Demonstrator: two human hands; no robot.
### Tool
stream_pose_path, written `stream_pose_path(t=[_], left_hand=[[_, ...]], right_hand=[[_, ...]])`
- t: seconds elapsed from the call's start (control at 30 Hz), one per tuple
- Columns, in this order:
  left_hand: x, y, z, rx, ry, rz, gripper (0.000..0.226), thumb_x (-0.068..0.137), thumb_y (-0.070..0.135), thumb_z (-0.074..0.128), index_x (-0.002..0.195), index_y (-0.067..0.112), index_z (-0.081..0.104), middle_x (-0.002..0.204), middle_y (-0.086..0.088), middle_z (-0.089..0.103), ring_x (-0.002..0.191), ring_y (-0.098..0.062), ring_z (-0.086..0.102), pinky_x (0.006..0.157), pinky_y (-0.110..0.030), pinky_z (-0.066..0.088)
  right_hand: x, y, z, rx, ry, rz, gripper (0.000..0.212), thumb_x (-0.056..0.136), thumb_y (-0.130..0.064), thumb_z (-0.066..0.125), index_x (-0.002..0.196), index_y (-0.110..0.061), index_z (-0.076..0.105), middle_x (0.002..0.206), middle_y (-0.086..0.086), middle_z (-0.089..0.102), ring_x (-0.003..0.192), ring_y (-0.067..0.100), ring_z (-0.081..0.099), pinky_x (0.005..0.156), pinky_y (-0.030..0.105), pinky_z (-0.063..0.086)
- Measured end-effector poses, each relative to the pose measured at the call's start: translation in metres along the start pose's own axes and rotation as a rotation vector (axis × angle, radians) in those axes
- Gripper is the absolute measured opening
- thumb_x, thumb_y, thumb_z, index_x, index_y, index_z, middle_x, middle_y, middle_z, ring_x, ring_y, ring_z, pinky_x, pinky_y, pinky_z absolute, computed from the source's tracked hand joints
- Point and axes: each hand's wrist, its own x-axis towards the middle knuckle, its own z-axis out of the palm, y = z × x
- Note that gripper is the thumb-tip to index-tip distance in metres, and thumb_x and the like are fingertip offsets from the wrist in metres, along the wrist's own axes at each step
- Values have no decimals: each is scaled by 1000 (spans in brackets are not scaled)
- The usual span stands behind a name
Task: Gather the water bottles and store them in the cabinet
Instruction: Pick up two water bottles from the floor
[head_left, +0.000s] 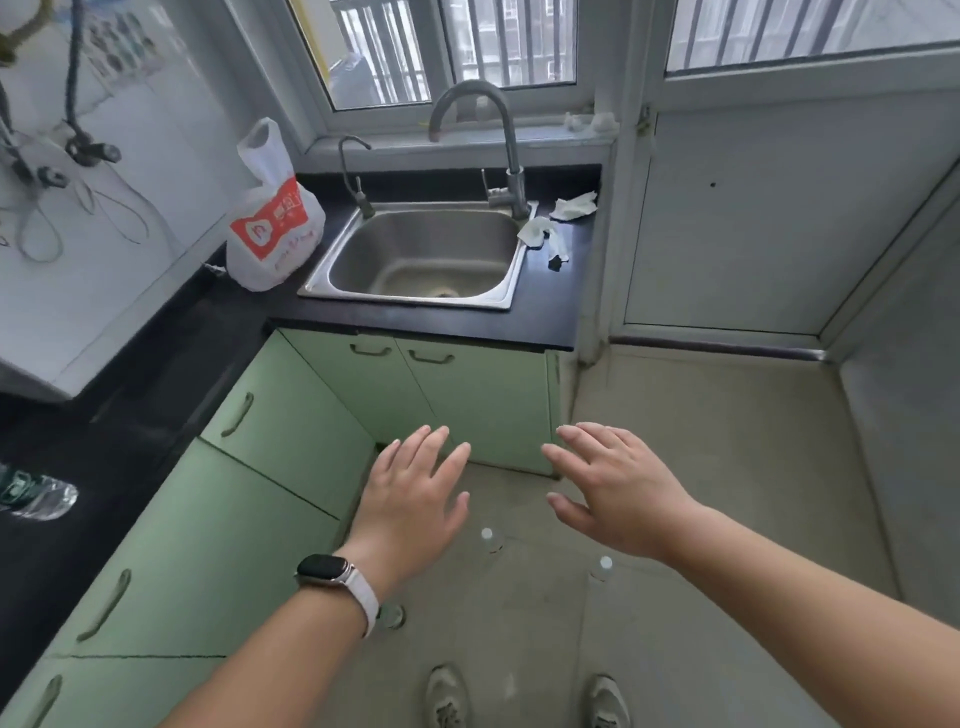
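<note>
Three clear water bottles stand upright on the floor below my hands: one with a white cap (488, 539) between my hands, a second (604, 567) under my right wrist, and a third (390, 616) half hidden by my left wrist. A fourth bottle (39, 497) lies on its side on the black counter at the far left. My left hand (415, 496), with a watch on the wrist, is spread open above the floor and holds nothing. My right hand (618, 483) is open too. The green cabinet doors (470, 402) under the sink are closed.
A steel sink (415, 288) with a tall tap sits in the black counter (545, 312). A white and red plastic bag (272, 223) stands left of it, and crumpled paper (571, 205) lies on the right. More green doors (291, 434) run along the left. My shoes (447, 696) are at the bottom.
</note>
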Motion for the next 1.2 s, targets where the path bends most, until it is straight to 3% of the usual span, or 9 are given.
stream_pose_path(t=[0.3,0.53,0.7,0.83,1.0,1.2], left_hand=[[42,-56,76,-54,-148,148,56,85,40,44,126,12,68,132,-17,64,125,-37,59,100,-54,48],[51,-103,197,-184,-251,175,56,86,41,43,125,11,68,127,-17,66,119,-39,62,95,-53,50],[42,-115,302,-240,-375,66,52,86,39,53,127,10,65,127,-17,65,117,-39,61,91,-51,50],[32,-112,392,-298,-488,-85,53,90,34,60,137,9,58,138,-19,58,126,-40,54,101,-50,43],[25,-99,498,-482,-600,-266,68,93,32,64,152,13,39,150,-15,49,137,-35,44,112,-45,37],[17,-88,605,-660,-610,-520,72,92,35,69,154,19,36,153,-8,44,141,-26,42,115,-42,36]], right_hand=[[16,-1,68,-20,-152,216,60,86,-53,41,121,-12,65,122,14,63,111,34,59,90,42,50],[25,-16,178,56,-254,434,61,85,-53,41,121,-9,64,125,18,61,111,37,58,87,45,52],[15,-14,275,129,-334,556,61,83,-51,42,121,-8,64,124,18,61,107,38,59,82,46,52],[-4,5,355,198,-390,702,58,89,-48,51,137,-18,50,143,9,47,126,32,45,97,44,42],[-33,35,452,283,-370,894,61,91,-43,58,144,-17,42,149,5,40,132,27,38,103,39,35],[-72,74,555,491,-266,1265,67,90,-39,62,147,-18,35,147,4,39,134,20,39,101,30,32]])
